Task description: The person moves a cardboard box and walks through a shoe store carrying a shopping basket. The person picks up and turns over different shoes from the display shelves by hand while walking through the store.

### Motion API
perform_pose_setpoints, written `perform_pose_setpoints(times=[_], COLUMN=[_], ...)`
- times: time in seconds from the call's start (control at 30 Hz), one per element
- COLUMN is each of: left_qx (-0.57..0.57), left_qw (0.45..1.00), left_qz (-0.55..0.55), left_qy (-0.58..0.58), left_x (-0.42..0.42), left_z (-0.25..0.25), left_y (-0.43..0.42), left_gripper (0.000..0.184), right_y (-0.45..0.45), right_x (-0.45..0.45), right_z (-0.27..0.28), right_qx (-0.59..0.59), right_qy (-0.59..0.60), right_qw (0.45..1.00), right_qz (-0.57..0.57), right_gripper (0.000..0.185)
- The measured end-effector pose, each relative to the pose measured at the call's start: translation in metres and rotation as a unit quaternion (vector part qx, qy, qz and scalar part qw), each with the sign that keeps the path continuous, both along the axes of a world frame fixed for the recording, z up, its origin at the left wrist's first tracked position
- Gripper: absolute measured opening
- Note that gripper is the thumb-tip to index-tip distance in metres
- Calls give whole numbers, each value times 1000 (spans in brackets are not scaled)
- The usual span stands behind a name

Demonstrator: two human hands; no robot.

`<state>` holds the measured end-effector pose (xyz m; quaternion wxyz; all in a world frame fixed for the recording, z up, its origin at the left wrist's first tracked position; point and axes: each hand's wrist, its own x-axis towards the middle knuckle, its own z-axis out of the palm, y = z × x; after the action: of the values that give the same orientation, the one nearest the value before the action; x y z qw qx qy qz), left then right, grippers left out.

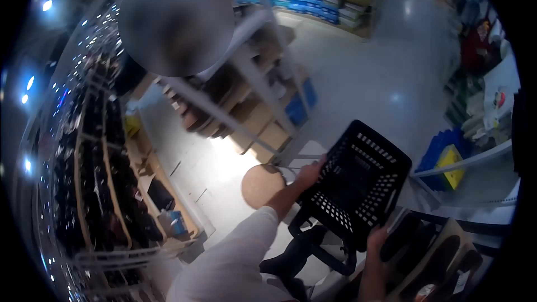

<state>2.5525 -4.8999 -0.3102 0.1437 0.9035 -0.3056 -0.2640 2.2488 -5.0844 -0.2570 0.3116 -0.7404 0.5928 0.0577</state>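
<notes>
A black plastic shopping basket [363, 190] with slotted walls is held tilted in front of me. My left hand [311, 174] grips its left side, at the end of a pale sleeve. Lower down, my right hand [377, 238] is closed at the basket's near right edge. Both hands' fingers are partly hidden by the basket. Its inside is too dark to tell whether anything lies in it. Black bars [348, 263] stick out below its near end.
A round tan stool [264, 186] stands just left of the basket. Dark shoes line the long rack [106, 190] on the left. A display shelf [254, 120] is ahead, with stacked boxes [307, 3] beyond. Shoes [436, 260] and a blue-and-yellow item [447, 165] are at right.
</notes>
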Motion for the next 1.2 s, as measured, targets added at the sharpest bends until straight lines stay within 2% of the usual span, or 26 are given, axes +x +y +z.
perform_pose_setpoints(times=[0.03, 0.07, 0.1, 0.13, 0.17, 0.2, 0.23, 0.27, 0.3, 0.33, 0.4, 0.43, 0.53, 0.57, 0.6, 0.63, 0.67, 0.7, 0.73, 0.8, 0.9, 0.97, 1.07, 1.17, 1.2], left_qx=[6, -20, -21, -16, -20, -19, 7, -14, -18, -24, -17, -14, -14, -8, -4, -18, -25, -37, -36, -54, -47, -40, -61, -24, -18], left_qw=[1000, 1000, 999, 999, 999, 998, 999, 998, 998, 998, 997, 996, 995, 995, 995, 995, 995, 995, 995, 996, 997, 998, 996, 999, 999], left_qz=[8, 12, 26, 43, 50, 58, 48, 58, 51, 48, 74, 88, 94, 104, 102, 99, 97, 93, 93, 63, 53, 45, -12, 17, 16], left_qy=[19, 12, 12, 5, -4, -14, -6, -12, -16, -17, -5, 11, 9, 1, -7, -8, -3, -16, -20, -40, -6, -2, -71, 16, 30], left_x=[19, 38, 52, 70, 87, 103, 117, 121, 134, 151, 192, 209, 269, 283, 307, 328, 346, 371, 392, 432, 495, 527, 612, 676, 697], left_z=[9, -5, 1, 1, -10, -13, 10, 15, 22, 24, 20, 19, 0, 10, 15, 14, 8, 1, 5, -7, 1, 9, 2, -4, -4], left_y=[-28, -50, -71, -95, -119, -139, -159, -152, -169, -194, -252, -282, -366, -393, -427, -462, -490, -520, -541, -596, -691, -745, -841, -937, -964], left_gripper=[69, 68, 68, 68, 68, 68, 67, 68, 68, 69, 69, 70, 70, 71, 71, 72, 72, 72, 72, 72, 74, 74, 74, 72, 71], right_y=[-30, -60, -90, -119, -147, -176, -198, -194, -213, -239, -307, -332, -428, -458, -491, -527, -548, -575, -598, -651, -727, -767, -852, -949, -976], right_x=[28, 52, 60, 71, 94, 119, 139, 149, 159, 174, 209, 241, 302, 328, 353, 367, 388, 413, 436, 446, 501, 539, 618, 689, 715], right_z=[21, 20, -5, -39, -31, -16, 3, 26, 21, 5, -32, -1, -23, -11, -8, -32, -31, -30, -10, -61, -51, -16, -13, -5, 4], right_qx=[3, 16, -117, -242, -63, -48, -28, -15, -41, -39, -124, -47, -116, -58, -27, -66, -98, -97, 4, -107, -106, -85, -43, 4, 24], right_qy=[30, 28, -55, -142, -46, -38, -20, -9, -72, -79, -163, -87, -61, 16, 10, -54, -112, -80, -51, -121, -133, -105, -85, -55, 7], right_qw=[999, 999, 988, 950, 996, 996, 997, 998, 995, 994, 973, 992, 984, 993, 996, 992, 984, 989, 998, 980, 979, 988, 995, 998, 999], right_qz=[9, 21, 79, 138, 54, 65, 62, 57, 55, 63, 109, 79, 118, 100, 84, 93, 102, 82, 37, 113, 111, 74, 25, -20, -32], right_gripper=[74, 74, 75, 76, 77, 72, 71, 71, 70, 70, 70, 71, 75, 76, 77, 78, 79, 78, 76, 78, 75, 74, 72, 71, 71])
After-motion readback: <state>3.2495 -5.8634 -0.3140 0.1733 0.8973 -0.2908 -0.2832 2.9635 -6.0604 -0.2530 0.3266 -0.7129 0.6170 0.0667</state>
